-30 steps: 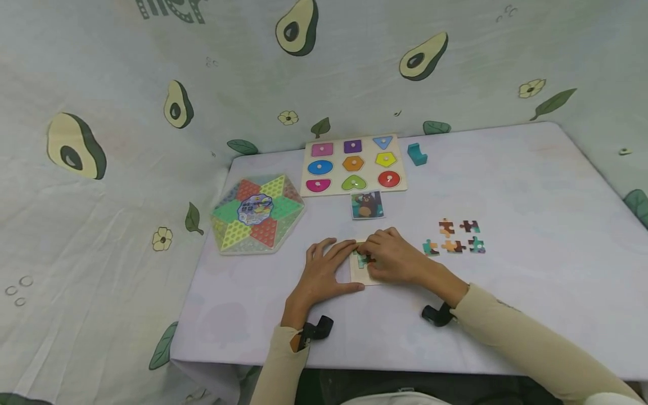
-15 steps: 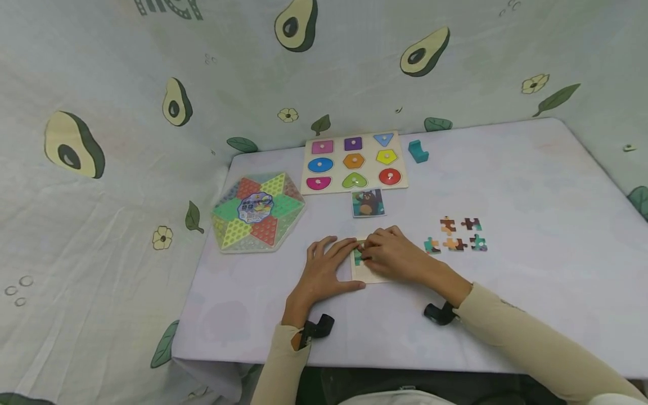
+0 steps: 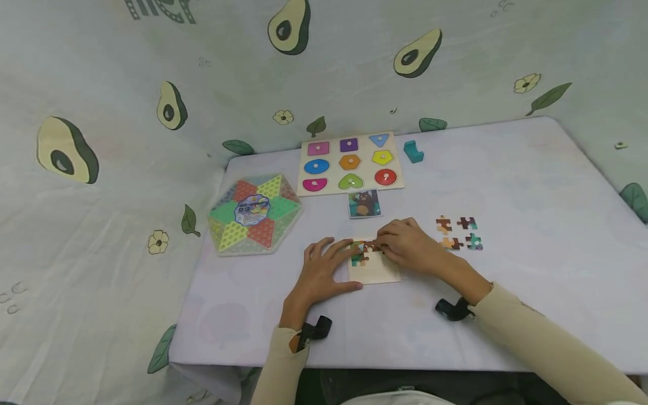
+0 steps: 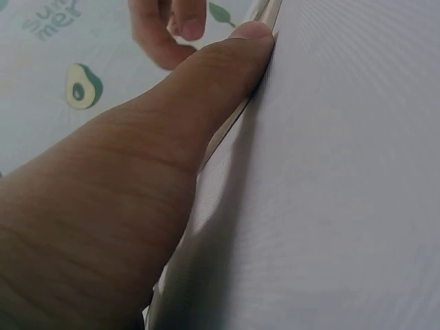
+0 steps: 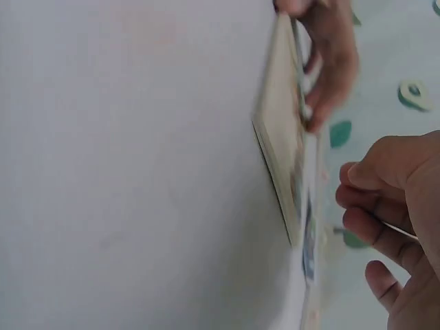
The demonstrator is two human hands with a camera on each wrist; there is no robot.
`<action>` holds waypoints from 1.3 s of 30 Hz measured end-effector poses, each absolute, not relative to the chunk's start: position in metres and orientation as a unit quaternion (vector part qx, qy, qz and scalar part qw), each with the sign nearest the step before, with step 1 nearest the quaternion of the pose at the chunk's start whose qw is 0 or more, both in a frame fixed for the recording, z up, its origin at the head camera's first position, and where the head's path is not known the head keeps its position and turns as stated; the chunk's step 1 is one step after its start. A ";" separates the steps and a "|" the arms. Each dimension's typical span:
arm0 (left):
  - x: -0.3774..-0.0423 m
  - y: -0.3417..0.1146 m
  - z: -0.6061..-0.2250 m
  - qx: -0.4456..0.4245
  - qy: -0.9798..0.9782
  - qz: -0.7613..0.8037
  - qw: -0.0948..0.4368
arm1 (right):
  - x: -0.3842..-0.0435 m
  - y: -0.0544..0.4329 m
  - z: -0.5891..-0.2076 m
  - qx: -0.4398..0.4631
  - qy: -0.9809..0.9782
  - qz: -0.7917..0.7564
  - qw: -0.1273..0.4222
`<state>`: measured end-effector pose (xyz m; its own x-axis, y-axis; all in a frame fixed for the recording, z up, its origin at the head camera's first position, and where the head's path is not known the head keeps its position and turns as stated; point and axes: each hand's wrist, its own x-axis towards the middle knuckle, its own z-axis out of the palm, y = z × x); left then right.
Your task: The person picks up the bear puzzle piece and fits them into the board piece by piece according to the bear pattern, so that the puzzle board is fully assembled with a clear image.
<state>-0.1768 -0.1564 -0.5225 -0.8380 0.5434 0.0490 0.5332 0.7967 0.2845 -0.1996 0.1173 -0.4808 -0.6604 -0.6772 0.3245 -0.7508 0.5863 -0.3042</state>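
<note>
Shows pale wood on the puzzle board (image 3: 378, 273), teal and brown on its pieces (image 3: 358, 260); right of it, orange, brown and teal on loose pieces (image 3: 454, 244); to its left, a red, yellow and green star on the hexagonal box (image 3: 253, 210); beyond it, a brown bear on the picture card (image 3: 364, 203)

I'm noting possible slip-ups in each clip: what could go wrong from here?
The right hand is close to the placed pieces and might nudge one out of line. The loose pieces lie to the right of that hand's fingers and could get brushed about. The left hand touches the left side of the puzzle board; if it pushes, the board may slide.
</note>
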 end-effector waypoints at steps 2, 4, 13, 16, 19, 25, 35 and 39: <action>-0.176 -0.157 -0.522 0.284 0.949 0.137 0.018 | -0.203 0.130 -0.478 0.386 -0.891 0.219 0.100; -0.175 -0.157 -0.522 0.285 0.949 0.131 0.018 | -0.206 0.143 -0.475 0.365 -0.898 0.226 0.099; -0.175 -0.157 -0.519 0.290 0.946 0.145 0.011 | -0.214 0.200 -0.465 0.276 -0.930 0.230 0.078; -0.175 -0.157 -0.519 0.291 0.946 0.143 0.009 | -0.216 0.214 -0.463 0.264 -0.935 0.223 0.080; -0.175 -0.157 -0.519 0.293 0.945 0.147 0.006 | -0.217 0.225 -0.464 0.257 -0.939 0.215 0.075; -0.175 -0.157 -0.520 0.293 0.945 0.144 0.005 | -0.217 0.241 -0.467 0.253 -0.943 0.209 0.049; -0.175 -0.156 -0.521 0.295 0.943 0.152 -0.001 | -0.221 0.248 -0.472 0.232 -0.955 0.187 -0.002; -0.175 -0.156 -0.521 0.293 0.944 0.153 0.005 | -0.223 0.249 -0.476 0.242 -0.952 0.186 0.003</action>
<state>-0.1751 -0.1558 -0.5210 -0.8284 0.5542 0.0811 0.5514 0.7817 0.2914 -0.2228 0.2486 -0.4762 -0.8829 -0.4598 0.0954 -0.4620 0.8140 -0.3520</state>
